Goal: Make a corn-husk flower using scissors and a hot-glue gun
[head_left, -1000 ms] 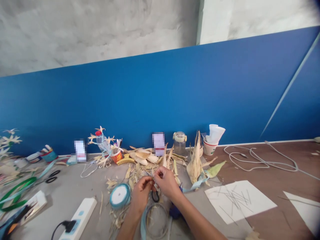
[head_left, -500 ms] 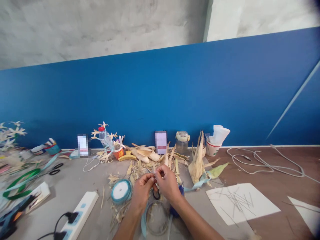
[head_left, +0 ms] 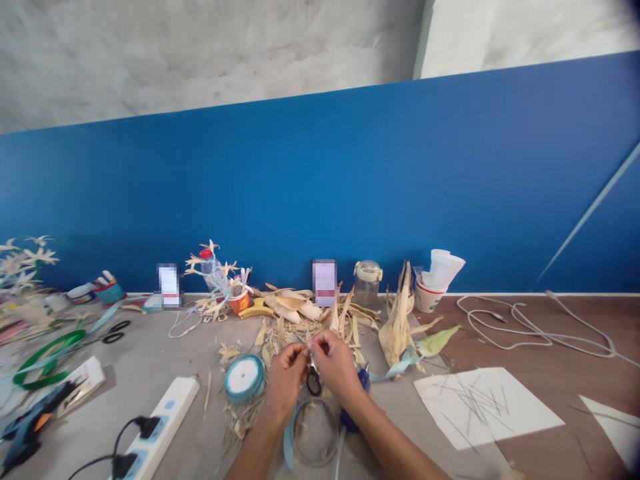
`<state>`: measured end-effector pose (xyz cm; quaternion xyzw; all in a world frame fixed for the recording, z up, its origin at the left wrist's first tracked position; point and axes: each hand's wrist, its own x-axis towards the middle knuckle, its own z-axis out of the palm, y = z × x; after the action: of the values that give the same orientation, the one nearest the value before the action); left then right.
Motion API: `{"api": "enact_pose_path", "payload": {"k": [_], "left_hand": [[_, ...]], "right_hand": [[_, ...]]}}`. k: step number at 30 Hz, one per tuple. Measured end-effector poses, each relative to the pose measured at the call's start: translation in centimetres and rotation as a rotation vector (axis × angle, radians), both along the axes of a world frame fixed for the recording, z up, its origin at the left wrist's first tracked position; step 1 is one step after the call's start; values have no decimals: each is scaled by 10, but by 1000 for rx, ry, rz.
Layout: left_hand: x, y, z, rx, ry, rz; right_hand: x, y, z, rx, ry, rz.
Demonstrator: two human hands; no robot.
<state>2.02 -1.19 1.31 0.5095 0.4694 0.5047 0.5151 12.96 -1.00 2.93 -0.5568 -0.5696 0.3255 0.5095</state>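
Observation:
My left hand [head_left: 286,375] and my right hand [head_left: 334,365] meet over the middle of the desk, fingertips pinched close together. Between them is a small pale piece, too small to make out and largely covered by the fingers. Black-handled scissors [head_left: 313,383] lie just under the hands. Nearer me rests a coil of thin wire [head_left: 316,461], with a pale blue ribbon [head_left: 289,445] beside it. A spool of blue ribbon [head_left: 245,378] sits left of my left hand. By my right wrist is a dark blue tool [head_left: 363,381] with a pointed tip, partly hidden.
Dried corn husks [head_left: 295,308] and scraps cover the desk beyond my hands; an upright husk bundle [head_left: 399,327] stands to the right. Thin sticks lie on a white sheet [head_left: 430,407]. At left are a power strip [head_left: 173,410] and a glue gun [head_left: 37,417]. A blue partition [head_left: 300,187] stands behind.
Both hands stay close together, with only small shifts of the fingers. The fingertips sit slightly more apart, and more of the scissors' handle shows below. The whole view has shifted slightly.

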Motion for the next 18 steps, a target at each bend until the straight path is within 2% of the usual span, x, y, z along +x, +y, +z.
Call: {"api": "enact_pose_path", "payload": {"k": [4, 7, 13, 18], "left_hand": [[-3, 3, -4, 14, 5, 25], [-6, 7, -9, 16, -70, 75], [-7, 12, -16, -11, -214, 110], [-6, 12, -15, -24, -219, 114]], "right_hand": [[6, 3, 2, -3, 63, -2], [17, 7, 6, 13, 58, -3], [39, 10, 8, 13, -57, 20], [34, 4, 7, 12, -129, 116]]}}
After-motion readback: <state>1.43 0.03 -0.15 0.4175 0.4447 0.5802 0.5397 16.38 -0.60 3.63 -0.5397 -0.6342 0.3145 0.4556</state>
